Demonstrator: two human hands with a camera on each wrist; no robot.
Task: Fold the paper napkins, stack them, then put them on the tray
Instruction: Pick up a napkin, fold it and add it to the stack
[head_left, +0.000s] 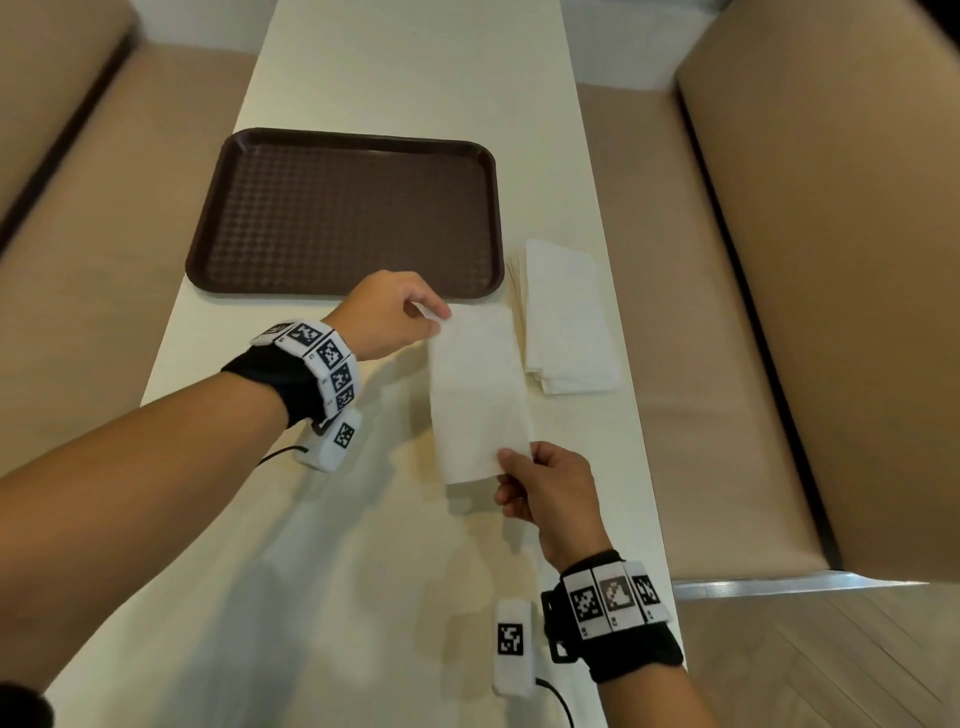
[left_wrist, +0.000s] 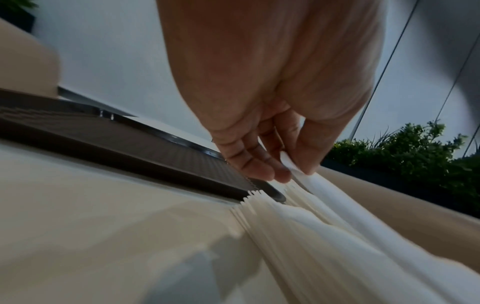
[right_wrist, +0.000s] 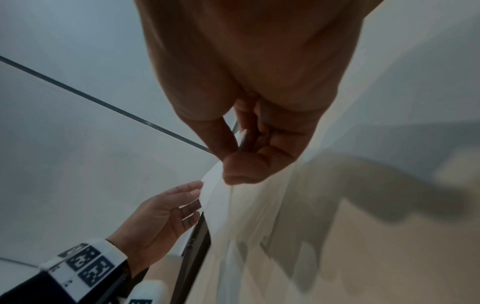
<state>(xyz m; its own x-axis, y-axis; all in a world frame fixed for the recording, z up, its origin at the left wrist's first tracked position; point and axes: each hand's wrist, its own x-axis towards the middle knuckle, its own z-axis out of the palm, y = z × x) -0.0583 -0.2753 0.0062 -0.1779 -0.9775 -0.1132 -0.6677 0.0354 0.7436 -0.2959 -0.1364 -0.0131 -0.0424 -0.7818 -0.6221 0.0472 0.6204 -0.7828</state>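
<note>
We see the left hand (head_left: 388, 316) reached forward, pinching the far corner of one napkin (head_left: 478, 395) between thumb and fingertips; the right hand (head_left: 550, 493) pinches its near corner, holding it stretched above the table (head_left: 311, 571). The napkin stack (head_left: 569, 317) lies just right of the brown tray (head_left: 343, 213). Only the left wrist view reveals the stack's fanned edges and greenery (left_wrist: 415, 152) beyond.

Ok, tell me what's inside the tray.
The tray shows only its bare brown base. The left hand covers a bit of its near rim; napkins lie beside it.
</note>
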